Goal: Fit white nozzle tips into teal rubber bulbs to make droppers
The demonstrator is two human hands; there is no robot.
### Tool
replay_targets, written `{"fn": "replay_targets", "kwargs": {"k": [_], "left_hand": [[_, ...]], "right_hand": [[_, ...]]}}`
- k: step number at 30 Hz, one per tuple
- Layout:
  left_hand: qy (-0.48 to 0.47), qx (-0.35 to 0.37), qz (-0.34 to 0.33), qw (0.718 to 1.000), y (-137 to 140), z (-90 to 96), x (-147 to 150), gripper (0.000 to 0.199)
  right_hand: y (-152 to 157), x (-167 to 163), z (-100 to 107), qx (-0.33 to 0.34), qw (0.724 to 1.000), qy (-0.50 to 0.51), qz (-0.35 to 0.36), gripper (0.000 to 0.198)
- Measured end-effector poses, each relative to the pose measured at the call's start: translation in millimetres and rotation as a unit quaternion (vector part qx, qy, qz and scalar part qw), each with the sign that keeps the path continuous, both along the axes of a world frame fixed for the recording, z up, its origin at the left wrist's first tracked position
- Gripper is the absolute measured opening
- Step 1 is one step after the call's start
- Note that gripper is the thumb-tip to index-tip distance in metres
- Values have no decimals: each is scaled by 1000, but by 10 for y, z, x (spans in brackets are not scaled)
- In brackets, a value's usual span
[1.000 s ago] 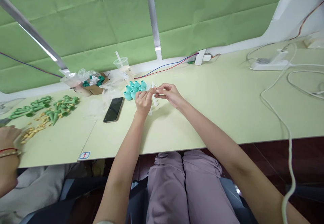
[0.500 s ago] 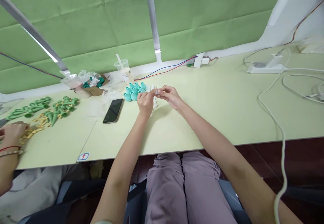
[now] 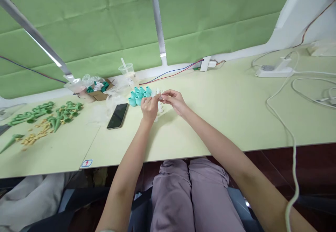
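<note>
My left hand (image 3: 149, 108) and my right hand (image 3: 174, 101) meet above the table, fingertips pinched together. Between them is a small whitish piece, mostly covered by the fingers, whose kind I cannot make out. Just left of my left hand, several turquoise vase-shaped pieces (image 3: 136, 97) stand upright in a cluster. Small white pieces (image 3: 160, 109) lie under and behind my hands, partly hidden by them. A black phone (image 3: 118, 116) rests on the table to the left of my left forearm.
Green cone-shaped pieces (image 3: 56, 121) and small yellow bits (image 3: 36, 134) lie at the left. A plastic cup with a straw (image 3: 128, 74), a small cardboard box (image 3: 99, 94) and clear plastic bags stand at the back. A power strip (image 3: 275, 71) with white cables (image 3: 282, 121) occupies the right.
The other person's hand at the left has gone out of view, and a green cone now shows there. My hands stay together, with only slight finger movement.
</note>
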State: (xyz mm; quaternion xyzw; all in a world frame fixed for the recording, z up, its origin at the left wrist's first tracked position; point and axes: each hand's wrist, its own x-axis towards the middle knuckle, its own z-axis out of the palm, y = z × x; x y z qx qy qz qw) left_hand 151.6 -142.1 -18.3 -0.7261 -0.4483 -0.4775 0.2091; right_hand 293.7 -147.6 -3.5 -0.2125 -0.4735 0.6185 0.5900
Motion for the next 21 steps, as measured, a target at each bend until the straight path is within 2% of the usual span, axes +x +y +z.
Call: {"fn": "replay_targets", "kwargs": {"k": [3, 6, 8, 11, 13, 18, 19, 21], "left_hand": [[-34, 10, 5, 999, -19, 29, 60, 32], [-71, 14, 13, 997, -47, 61, 120, 27], [-87, 19, 17, 996, -68, 70, 151, 25], [-84, 20, 7, 996, -92, 56, 188, 25], [-70, 5, -13, 997, -100, 38, 211, 26], [-48, -50, -30, 997, -139, 61, 238, 29], [-44, -58, -27, 997, -153, 85, 233, 31], [-41, -66, -19, 997, -179, 146, 208, 34]], "right_hand": [[6, -2, 10, 2, 1000, -3, -20, 33], [32, 20, 1, -39, 999, -16, -31, 41], [58, 51, -20, -64, 997, -47, 7, 44], [93, 104, -58, -62, 990, -90, 84, 42], [108, 125, -79, -56, 990, -94, 94, 35], [148, 143, -69, -58, 994, -80, 55, 29], [167, 164, -53, -57, 994, -85, 30, 29], [216, 253, -11, -51, 989, -123, -69, 26]]}}
